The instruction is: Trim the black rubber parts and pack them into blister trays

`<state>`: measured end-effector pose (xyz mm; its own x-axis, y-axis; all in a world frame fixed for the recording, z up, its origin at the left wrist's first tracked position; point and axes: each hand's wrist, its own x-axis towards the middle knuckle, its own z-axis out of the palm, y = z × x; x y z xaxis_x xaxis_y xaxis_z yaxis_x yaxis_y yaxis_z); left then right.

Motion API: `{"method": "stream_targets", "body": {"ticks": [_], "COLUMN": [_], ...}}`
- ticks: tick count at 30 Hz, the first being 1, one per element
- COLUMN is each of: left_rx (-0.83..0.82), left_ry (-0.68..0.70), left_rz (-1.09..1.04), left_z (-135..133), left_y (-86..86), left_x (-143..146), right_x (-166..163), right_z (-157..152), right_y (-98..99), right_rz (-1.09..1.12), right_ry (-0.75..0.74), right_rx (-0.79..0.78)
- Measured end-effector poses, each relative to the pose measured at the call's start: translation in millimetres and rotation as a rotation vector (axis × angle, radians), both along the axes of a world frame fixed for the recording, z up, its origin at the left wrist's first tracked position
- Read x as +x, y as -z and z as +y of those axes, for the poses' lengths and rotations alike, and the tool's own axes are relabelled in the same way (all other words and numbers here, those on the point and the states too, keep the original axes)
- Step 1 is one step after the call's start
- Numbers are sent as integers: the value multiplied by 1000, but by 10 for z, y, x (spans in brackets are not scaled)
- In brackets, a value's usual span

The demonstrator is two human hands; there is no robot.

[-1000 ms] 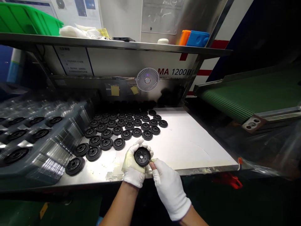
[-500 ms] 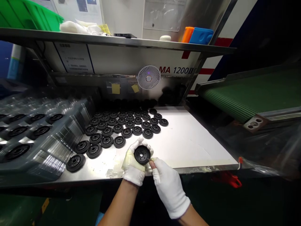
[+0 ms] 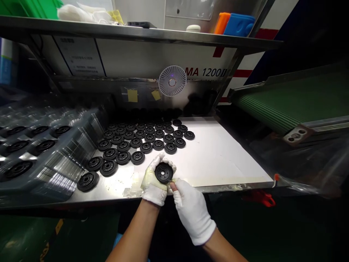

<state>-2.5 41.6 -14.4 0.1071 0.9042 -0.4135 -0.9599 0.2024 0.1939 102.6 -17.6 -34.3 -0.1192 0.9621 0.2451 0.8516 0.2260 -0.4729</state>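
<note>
At the far left, a stack of clear plastic trays [image 3: 58, 171] stands on a metal bench [image 3: 106, 194], with black round parts [image 3: 18, 169] seated in the hollows of the top one. Above, a green bin [image 3: 29, 9], cut off by the picture's edge, sits on a metal shelf [image 3: 136, 34], a crumpled white bundle [image 3: 75, 14] just beside it.

Right of the trays, loose black discs [image 3: 123, 146] lie in uneven rows across the bench, ridged around their rims; the farthest sink into shadow. Behind them, two yellow notes [image 3: 132, 96] hang on the back panel.

Nearer the middle, the person's gloved left hand [image 3: 150, 179] is closed around a single black disc [image 3: 165, 168], fingers curled about its far side, its face with the central hole turned up toward the person. This disc is held over the front edge of the bench, apart from the rows. A round white fan [image 3: 172, 81] hangs farther back.

Just to the right, the gloved right hand [image 3: 192, 209] has its fingers bent and a bare thumb tip close against the disc's lower right rim; whether it pinches something there cannot be told.

Beyond it, a white sheet [image 3: 218, 153] covers the bench's right part. An orange block [image 3: 221, 23] and a blue one sit above on the shelf, and a green conveyor belt [image 3: 300, 98] slopes at the far right.
</note>
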Motion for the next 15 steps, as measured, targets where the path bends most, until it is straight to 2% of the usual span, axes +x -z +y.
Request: {"method": "stream_targets", "body": {"ticks": [3,9,15], "left_rx": [19,84,83], "left_ry": [-77,56,-14], "left_rz": [11,42,42], "left_z": [8,-58,-45], "left_y": [52,87,69], "left_x": [9,-47,-18], "right_x": [-65,15,67], "right_z": [-27,4,37], "right_y": [7,-58,-72], "right_rz": [-9,126,19], "right_ry": [-15,-34,31], "right_rx": [-2,-44,-25]}}
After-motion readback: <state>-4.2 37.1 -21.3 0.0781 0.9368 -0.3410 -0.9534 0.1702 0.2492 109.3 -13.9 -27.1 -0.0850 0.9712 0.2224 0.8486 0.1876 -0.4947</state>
